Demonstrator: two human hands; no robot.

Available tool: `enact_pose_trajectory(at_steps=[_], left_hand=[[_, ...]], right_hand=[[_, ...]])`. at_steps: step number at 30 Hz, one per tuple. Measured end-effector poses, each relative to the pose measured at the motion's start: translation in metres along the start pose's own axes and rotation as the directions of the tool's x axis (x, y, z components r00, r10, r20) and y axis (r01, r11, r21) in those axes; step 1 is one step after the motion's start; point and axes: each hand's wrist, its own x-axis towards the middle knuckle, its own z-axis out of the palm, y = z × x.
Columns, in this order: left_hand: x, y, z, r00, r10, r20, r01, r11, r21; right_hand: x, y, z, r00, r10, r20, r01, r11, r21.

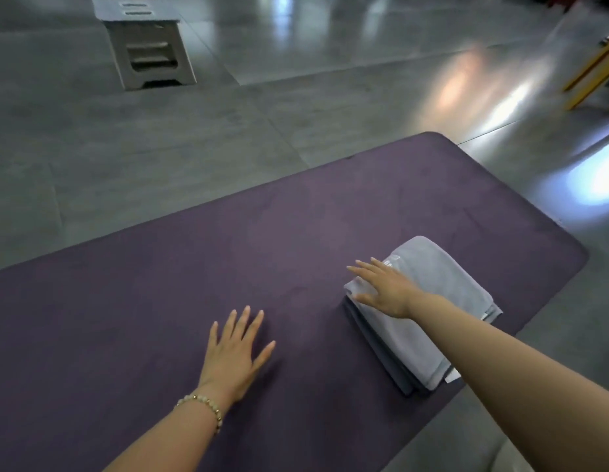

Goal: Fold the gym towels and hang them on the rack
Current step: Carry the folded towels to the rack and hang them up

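Observation:
A stack of folded grey gym towels (432,294) lies on the right part of a purple mat (228,253). The top towel is lighter grey, with darker folds showing under it at the near left edge. My right hand (384,287) lies flat on the stack's left end, fingers straight and spread. My left hand (236,352) rests flat on the bare mat to the left of the stack, fingers straight, apart from the towels. A bead bracelet sits on that wrist. No rack is in view.
The mat lies on a glossy grey tiled floor (296,103). A grey step stool (146,46) stands at the far left. Yellow furniture legs (592,73) show at the right edge.

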Motion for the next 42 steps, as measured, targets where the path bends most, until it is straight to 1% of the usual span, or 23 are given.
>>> enact_pose_trajectory(at_steps=[3, 5, 7, 8, 11, 13, 14, 16, 18, 21, 22, 24, 25, 27, 29, 31, 32, 33, 35, 37, 39, 40, 42], left_hand=[[0.012, -0.005, 0.010, 0.999, -0.047, 0.027, 0.048, 0.998, -0.046], [0.012, -0.006, 0.014, 0.997, -0.049, 0.064, 0.050, 0.999, -0.022], [0.012, -0.008, 0.017, 0.994, -0.034, 0.100, 0.036, 0.999, -0.009], [0.013, -0.008, 0.018, 0.994, -0.031, 0.106, 0.033, 0.999, -0.018], [0.016, -0.009, 0.011, 0.988, -0.018, 0.153, 0.027, 0.998, -0.062], [0.016, -0.012, 0.002, 0.987, -0.025, 0.161, 0.046, 0.991, -0.127], [0.014, -0.012, -0.004, 0.990, -0.033, 0.138, 0.057, 0.983, -0.177], [0.006, -0.008, -0.018, 0.999, -0.038, 0.036, 0.047, 0.952, -0.303], [-0.015, 0.004, -0.042, 0.997, -0.033, -0.064, -0.002, 0.879, -0.477], [-0.059, 0.027, -0.099, 0.978, -0.050, -0.203, -0.109, 0.705, -0.701], [-0.075, 0.034, -0.123, 0.960, -0.055, -0.274, -0.170, 0.662, -0.730], [-0.107, 0.043, -0.173, 0.911, -0.064, -0.408, -0.285, 0.618, -0.733], [-0.125, 0.047, -0.199, 0.891, -0.062, -0.450, -0.322, 0.613, -0.722], [-0.164, 0.050, -0.249, 0.854, -0.044, -0.518, -0.374, 0.638, -0.673], [-0.205, 0.051, -0.294, 0.820, -0.070, -0.568, -0.384, 0.669, -0.636], [-0.253, 0.048, -0.343, 0.777, -0.140, -0.613, -0.356, 0.705, -0.613], [-0.278, 0.047, -0.365, 0.770, -0.162, -0.617, -0.344, 0.709, -0.615], [-0.304, 0.046, -0.384, 0.786, -0.163, -0.597, -0.329, 0.707, -0.626], [-0.353, 0.046, -0.418, 0.839, -0.145, -0.525, -0.282, 0.709, -0.646], [-0.401, 0.047, -0.445, 0.880, -0.192, -0.434, -0.182, 0.708, -0.682], [-0.448, 0.051, -0.464, 0.881, -0.286, -0.377, -0.081, 0.694, -0.715], [-0.472, 0.054, -0.469, 0.869, -0.339, -0.359, -0.046, 0.668, -0.742], [-0.520, 0.061, -0.473, 0.828, -0.455, -0.328, -0.001, 0.583, -0.812]], right_hand=[[0.015, 0.004, -0.001, 0.998, 0.006, 0.059, 0.003, 0.989, -0.150], [0.019, 0.004, -0.005, 0.999, 0.011, 0.052, 0.004, 0.960, -0.282], [0.021, 0.004, -0.008, 1.000, -0.001, 0.027, 0.010, 0.948, -0.319], [0.022, 0.005, -0.010, 1.000, -0.009, 0.016, 0.014, 0.956, -0.294], [0.015, 0.006, -0.014, 1.000, 0.003, 0.000, -0.003, 0.992, -0.129], [0.004, 0.006, -0.019, 0.998, -0.029, -0.060, 0.025, 0.997, -0.071], [-0.003, 0.005, -0.025, 0.993, -0.042, -0.109, 0.039, 0.999, -0.025], [-0.020, -0.004, -0.042, 0.976, -0.051, -0.210, 0.075, 0.992, 0.105], [-0.040, -0.019, -0.061, 0.954, -0.050, -0.296, 0.126, 0.962, 0.244], [-0.075, -0.054, -0.086, 0.924, -0.019, -0.383, 0.196, 0.882, 0.429], [-0.090, -0.068, -0.097, 0.922, -0.004, -0.387, 0.212, 0.842, 0.496], [-0.124, -0.099, -0.121, 0.925, 0.025, -0.380, 0.234, 0.749, 0.620], [-0.143, -0.117, -0.134, 0.926, 0.038, -0.377, 0.246, 0.697, 0.674], [-0.180, -0.152, -0.162, 0.924, 0.059, -0.379, 0.277, 0.582, 0.765], [-0.216, -0.184, -0.189, 0.917, 0.101, -0.385, 0.293, 0.483, 0.825], [-0.256, -0.217, -0.222, 0.919, 0.112, -0.378, 0.293, 0.448, 0.845], [-0.275, -0.232, -0.238, 0.926, 0.098, -0.366, 0.284, 0.458, 0.842], [-0.296, -0.249, -0.252, 0.935, 0.072, -0.348, 0.276, 0.468, 0.840], [-0.338, -0.280, -0.279, 0.952, -0.013, -0.306, 0.281, 0.437, 0.855], [-0.378, -0.310, -0.302, 0.959, -0.105, -0.262, 0.282, 0.395, 0.874], [-0.416, -0.337, -0.316, 0.957, -0.195, -0.217, 0.276, 0.365, 0.889], [-0.435, -0.350, -0.320, 0.952, -0.245, -0.184, 0.263, 0.349, 0.900], [-0.473, -0.373, -0.323, 0.932, -0.349, -0.100, 0.218, 0.315, 0.924]])
